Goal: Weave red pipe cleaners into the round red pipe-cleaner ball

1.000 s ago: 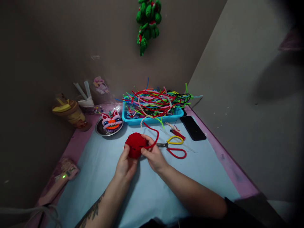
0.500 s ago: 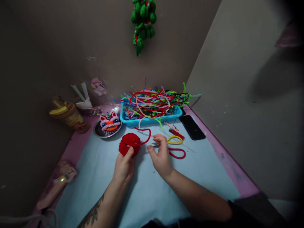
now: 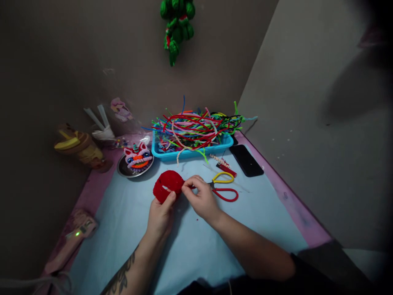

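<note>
Between the thumb and fingers of my left hand is a rounded red piece of pipe-cleaner work, with a small gap in its side. My right hand is close at its right edge, thumb and forefinger pinched on a red pipe cleaner that comes from the piece; most of that strand is hidden by the fingers. Just beyond my right hand lie scissors with one yellow and one red handle, their blades mostly covered by the hand.
Behind stands a blue tray heaped with colourful pipe cleaners. A metal bowl at left holds a pink lion-like head. A phone lies at right, a glue gun at left, a cup at the back left.
My right hand has moved left to the red piece and closed on its loose strand. The red piece is turned, showing a gap. The view has shifted slightly.
</note>
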Tool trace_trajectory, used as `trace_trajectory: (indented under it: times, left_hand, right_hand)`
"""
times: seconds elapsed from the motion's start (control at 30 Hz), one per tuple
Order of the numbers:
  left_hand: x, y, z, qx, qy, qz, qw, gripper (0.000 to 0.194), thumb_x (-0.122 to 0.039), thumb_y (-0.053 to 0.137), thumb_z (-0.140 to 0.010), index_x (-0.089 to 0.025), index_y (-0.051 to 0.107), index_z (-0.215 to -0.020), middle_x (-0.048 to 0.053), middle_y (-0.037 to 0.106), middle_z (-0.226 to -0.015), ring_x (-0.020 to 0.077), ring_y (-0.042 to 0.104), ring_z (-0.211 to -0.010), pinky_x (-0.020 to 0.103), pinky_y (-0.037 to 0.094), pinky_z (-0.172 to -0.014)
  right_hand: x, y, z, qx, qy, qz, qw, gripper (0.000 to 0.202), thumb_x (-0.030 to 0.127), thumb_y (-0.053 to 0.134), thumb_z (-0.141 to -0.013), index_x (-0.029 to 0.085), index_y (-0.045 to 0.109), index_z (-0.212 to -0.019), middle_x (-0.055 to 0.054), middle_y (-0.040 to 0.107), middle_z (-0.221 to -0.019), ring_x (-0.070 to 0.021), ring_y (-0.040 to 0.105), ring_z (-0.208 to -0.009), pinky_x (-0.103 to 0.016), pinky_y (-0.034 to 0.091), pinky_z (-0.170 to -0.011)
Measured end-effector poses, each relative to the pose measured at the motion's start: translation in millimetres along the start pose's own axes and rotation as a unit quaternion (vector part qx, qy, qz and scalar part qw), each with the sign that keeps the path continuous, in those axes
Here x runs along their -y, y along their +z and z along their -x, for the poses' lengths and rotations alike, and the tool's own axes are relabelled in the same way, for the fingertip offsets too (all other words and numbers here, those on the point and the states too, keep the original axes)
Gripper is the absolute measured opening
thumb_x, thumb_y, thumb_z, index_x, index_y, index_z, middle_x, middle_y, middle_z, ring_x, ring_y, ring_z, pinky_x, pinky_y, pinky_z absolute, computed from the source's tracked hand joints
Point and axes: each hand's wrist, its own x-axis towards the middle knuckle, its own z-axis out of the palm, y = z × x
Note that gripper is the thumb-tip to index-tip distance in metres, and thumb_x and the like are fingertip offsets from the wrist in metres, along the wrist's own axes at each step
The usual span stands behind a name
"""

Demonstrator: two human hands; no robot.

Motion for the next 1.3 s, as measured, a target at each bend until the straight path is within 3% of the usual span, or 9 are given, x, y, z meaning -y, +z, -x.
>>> trace_trajectory:
  times: [0.2, 0.43, 0.7, 0.93, 1.17, 1.3]
  left_hand:
    - [-1, 2.8, 2, 0.0, -0.018, 0.025, 1.0, 0.036, -0.03, 0.082, -0.066, -0.018, 0.073, -0.098, 0.008, 0.074, -0.103, 0.0256, 0.065, -0.106, 0.04, 0.045, -0.101]
    - [-5, 5.9, 2, 0.001, -0.037, 0.065, 0.997, 0.036, -0.026, 0.082, -0.066, -0.017, 0.073, -0.1, 0.009, 0.075, -0.101, 0.0249, 0.066, -0.103, 0.035, 0.051, -0.092]
    - [-7, -1.0, -2, -0.033, -0.126, 0.135, 0.982, 0.03, -0.015, 0.078, -0.07, -0.018, 0.072, -0.099, 0.005, 0.075, -0.097, 0.0162, 0.068, -0.082, 0.025, 0.057, -0.066]
    - [-8, -8.3, -7, -0.015, -0.186, 0.166, 0.968, 0.021, -0.017, 0.075, -0.075, -0.019, 0.072, -0.096, 0.005, 0.074, -0.096, 0.0147, 0.068, -0.08, 0.021, 0.056, -0.061]
    - [-6, -8.1, -5, 0.004, -0.15, 0.12, 0.981, 0.034, -0.025, 0.08, -0.07, -0.024, 0.07, -0.102, 0.005, 0.072, -0.11, 0.0167, 0.067, -0.089, 0.023, 0.054, -0.066]
    - [-5, -2.0, -3, 0.016, -0.113, 0.091, 0.989, 0.038, -0.027, 0.082, -0.067, -0.022, 0.069, -0.102, 0.006, 0.071, -0.109, 0.0178, 0.065, -0.095, 0.024, 0.052, -0.074]
  right_hand:
    - [-7, 8, 0, 0.026, 0.165, -0.147, 0.975, 0.012, 0.03, 0.062, -0.076, 0.019, 0.06, -0.07, 0.003, 0.057, -0.066, -0.0134, 0.052, -0.065, -0.026, 0.042, -0.065]
    - [-11, 10, -4, 0.021, 0.219, -0.215, 0.951, 0.018, 0.032, 0.07, -0.068, 0.019, 0.058, -0.067, 0.005, 0.055, -0.062, -0.0112, 0.049, -0.06, -0.025, 0.04, -0.061]
    - [-15, 7, -7, 0.013, 0.246, -0.204, 0.947, 0.017, 0.033, 0.074, -0.063, 0.018, 0.07, -0.069, 0.0, 0.066, -0.067, -0.0146, 0.056, -0.065, -0.028, 0.045, -0.067]
    - [-17, 10, -3, 0.017, 0.24, -0.242, 0.94, 0.015, 0.033, 0.071, -0.068, 0.018, 0.069, -0.069, 0.002, 0.064, -0.065, -0.013, 0.055, -0.064, -0.026, 0.046, -0.067]
    - [-17, 13, 1, -0.016, 0.204, -0.201, 0.958, 0.018, 0.035, 0.064, -0.075, 0.018, 0.064, -0.07, 0.001, 0.06, -0.068, -0.0134, 0.052, -0.067, -0.025, 0.043, -0.066]
    - [-18, 12, 1, -0.058, 0.18, -0.167, 0.968, 0.019, 0.037, 0.062, -0.078, 0.018, 0.062, -0.071, 0.002, 0.056, -0.07, -0.0135, 0.05, -0.068, -0.025, 0.042, -0.067]
